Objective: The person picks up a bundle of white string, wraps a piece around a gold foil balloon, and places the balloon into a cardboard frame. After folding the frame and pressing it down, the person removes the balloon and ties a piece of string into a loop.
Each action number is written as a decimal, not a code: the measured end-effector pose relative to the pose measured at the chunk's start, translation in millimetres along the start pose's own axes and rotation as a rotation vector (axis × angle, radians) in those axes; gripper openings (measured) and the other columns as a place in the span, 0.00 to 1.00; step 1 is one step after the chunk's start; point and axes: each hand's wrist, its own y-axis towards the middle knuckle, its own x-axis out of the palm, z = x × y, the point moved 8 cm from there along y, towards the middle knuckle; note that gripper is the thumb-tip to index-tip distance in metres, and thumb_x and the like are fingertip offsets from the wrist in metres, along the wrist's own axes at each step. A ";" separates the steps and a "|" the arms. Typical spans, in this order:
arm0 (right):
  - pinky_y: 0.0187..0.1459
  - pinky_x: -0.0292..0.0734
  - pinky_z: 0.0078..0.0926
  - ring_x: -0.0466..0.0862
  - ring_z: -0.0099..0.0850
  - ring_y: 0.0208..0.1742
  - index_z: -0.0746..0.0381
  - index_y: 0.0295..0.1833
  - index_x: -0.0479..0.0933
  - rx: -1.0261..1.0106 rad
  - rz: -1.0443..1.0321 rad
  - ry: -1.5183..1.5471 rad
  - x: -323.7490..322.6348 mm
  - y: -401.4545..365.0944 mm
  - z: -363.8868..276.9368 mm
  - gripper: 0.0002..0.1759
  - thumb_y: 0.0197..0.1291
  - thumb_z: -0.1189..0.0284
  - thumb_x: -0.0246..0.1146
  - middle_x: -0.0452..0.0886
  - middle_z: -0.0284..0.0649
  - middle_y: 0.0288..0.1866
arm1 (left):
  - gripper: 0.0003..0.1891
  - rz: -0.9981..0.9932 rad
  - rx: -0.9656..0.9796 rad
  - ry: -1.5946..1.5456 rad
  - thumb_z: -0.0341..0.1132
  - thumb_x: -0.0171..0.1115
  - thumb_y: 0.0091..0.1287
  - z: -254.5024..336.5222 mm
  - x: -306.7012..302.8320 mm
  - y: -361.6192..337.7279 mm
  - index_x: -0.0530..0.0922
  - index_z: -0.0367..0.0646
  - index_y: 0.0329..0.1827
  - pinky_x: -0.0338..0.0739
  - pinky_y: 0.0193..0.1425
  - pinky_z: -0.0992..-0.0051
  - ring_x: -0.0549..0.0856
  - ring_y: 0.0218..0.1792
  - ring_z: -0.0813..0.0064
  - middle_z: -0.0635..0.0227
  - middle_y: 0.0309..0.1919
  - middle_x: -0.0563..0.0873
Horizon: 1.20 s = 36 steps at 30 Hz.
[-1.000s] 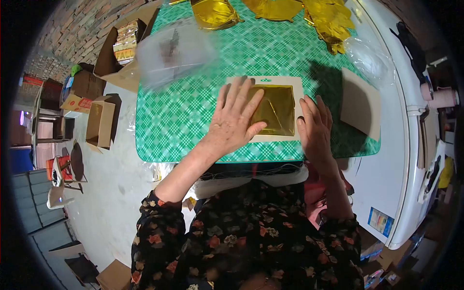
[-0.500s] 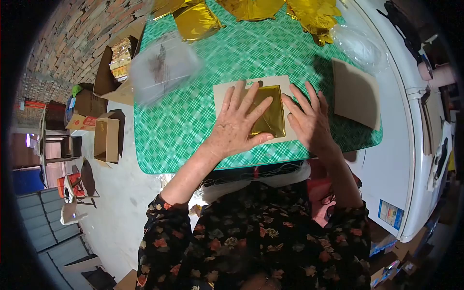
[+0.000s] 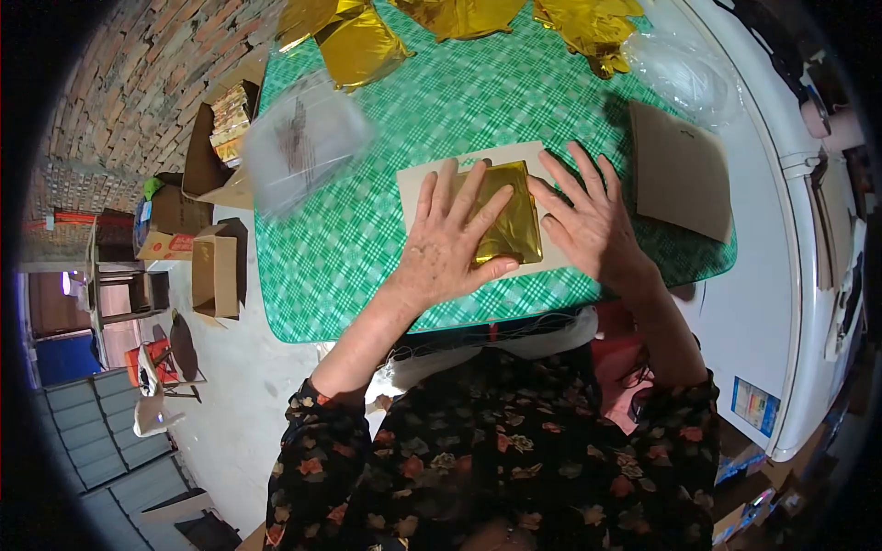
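Note:
A square of shiny gold foil lies on a beige sheet near the front edge of the green checked table. My left hand rests flat with fingers spread, over the left part of the foil and the sheet. At the foil's right side is my right hand, its fingers also spread, over the sheet's right edge. Neither hand grips anything.
Gold foil pieces lie at the table's back. A clear plastic bag is at the left. Beige sheets and a clear plastic bundle are at the right. Cardboard boxes stand beyond the left edge.
The view has shifted slightly. My right hand has moved a little up and right, with its fingers more widely spread. My left hand stays on the foil.

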 end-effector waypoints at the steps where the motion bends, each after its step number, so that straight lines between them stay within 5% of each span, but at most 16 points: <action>1: 0.75 0.52 0.63 0.63 0.56 0.78 0.60 0.67 0.78 -0.002 -0.009 -0.002 1.0 0.1 0.1 0.26 0.63 0.68 0.66 0.68 0.46 0.78 | 0.45 -0.003 -0.002 0.000 0.73 0.52 0.68 0.1 0.1 0.3 0.64 0.55 0.81 0.48 0.82 0.39 0.53 0.81 0.36 0.50 0.82 0.58; 25: 0.77 0.48 0.64 0.61 0.54 0.80 0.61 0.65 0.79 0.007 -0.039 0.157 1.9 -1.7 0.6 0.24 0.63 0.71 0.66 0.72 0.39 0.76 | 0.44 0.051 -0.062 0.001 0.70 0.60 0.64 4.4 -7.4 15.9 0.68 0.51 0.77 0.56 0.77 0.39 0.63 0.74 0.37 0.50 0.73 0.68; 36: 0.75 0.53 0.63 0.66 0.52 0.77 0.63 0.62 0.81 -0.017 0.038 0.108 -7.7 3.8 8.7 0.25 0.55 0.75 0.69 0.76 0.43 0.72 | 0.46 0.046 -0.073 0.034 0.75 0.52 0.66 1.9 7.1 16.6 0.66 0.52 0.79 0.48 0.79 0.36 0.57 0.79 0.41 0.51 0.78 0.62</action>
